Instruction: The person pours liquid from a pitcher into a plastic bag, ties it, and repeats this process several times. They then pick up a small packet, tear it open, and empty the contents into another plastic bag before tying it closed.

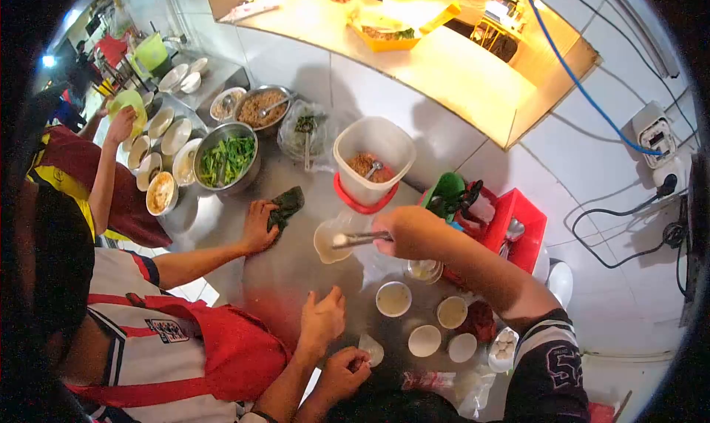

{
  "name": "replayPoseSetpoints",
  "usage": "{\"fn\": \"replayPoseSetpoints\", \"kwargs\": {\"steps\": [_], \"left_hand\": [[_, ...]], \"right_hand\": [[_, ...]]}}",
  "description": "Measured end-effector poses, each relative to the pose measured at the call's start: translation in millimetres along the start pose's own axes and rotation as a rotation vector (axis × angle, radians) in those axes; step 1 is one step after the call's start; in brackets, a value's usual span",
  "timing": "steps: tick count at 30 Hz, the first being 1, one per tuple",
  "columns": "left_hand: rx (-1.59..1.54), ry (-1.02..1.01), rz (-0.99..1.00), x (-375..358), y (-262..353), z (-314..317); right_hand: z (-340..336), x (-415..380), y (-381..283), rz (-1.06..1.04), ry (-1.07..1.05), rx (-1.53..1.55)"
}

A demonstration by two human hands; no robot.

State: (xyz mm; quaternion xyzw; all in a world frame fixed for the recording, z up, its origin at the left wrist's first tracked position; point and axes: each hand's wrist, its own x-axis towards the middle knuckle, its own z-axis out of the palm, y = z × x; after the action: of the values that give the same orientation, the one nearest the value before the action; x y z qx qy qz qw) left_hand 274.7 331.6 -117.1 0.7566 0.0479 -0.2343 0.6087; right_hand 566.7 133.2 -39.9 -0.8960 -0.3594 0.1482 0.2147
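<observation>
Tongs over a pale bowl on the steel counter

On the steel counter (296, 275), the white tub (364, 188) stood beyond the pale bowl (325, 254), probably to be within short reach. The 4 small round bowls (393, 299) sat close together on your right side, perhaps to leave you working room. Your right hand (414, 234) was closed around the metal tongs (362, 238) at the rear, likely so that your fingers cleared the bowl. Your left hand (344, 375) was low, fingers drawn narrow beside a small translucent item (372, 349); whether it gripped that, you could not tell. The tongs looked slim, grey and shiny, and lay nearly level over the pale bowl, with 1 small, roundish white piece (340, 239) at their tips.
</observation>
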Motion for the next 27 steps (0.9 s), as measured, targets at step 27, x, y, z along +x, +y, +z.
{"fn": "replayPoseSetpoints", "kwargs": {"steps": [27], "left_hand": [[-0.015,0.017,0.027,2,1,-10]], "right_hand": [[-232,67,80,0.211,0.556,-0.117]]}}
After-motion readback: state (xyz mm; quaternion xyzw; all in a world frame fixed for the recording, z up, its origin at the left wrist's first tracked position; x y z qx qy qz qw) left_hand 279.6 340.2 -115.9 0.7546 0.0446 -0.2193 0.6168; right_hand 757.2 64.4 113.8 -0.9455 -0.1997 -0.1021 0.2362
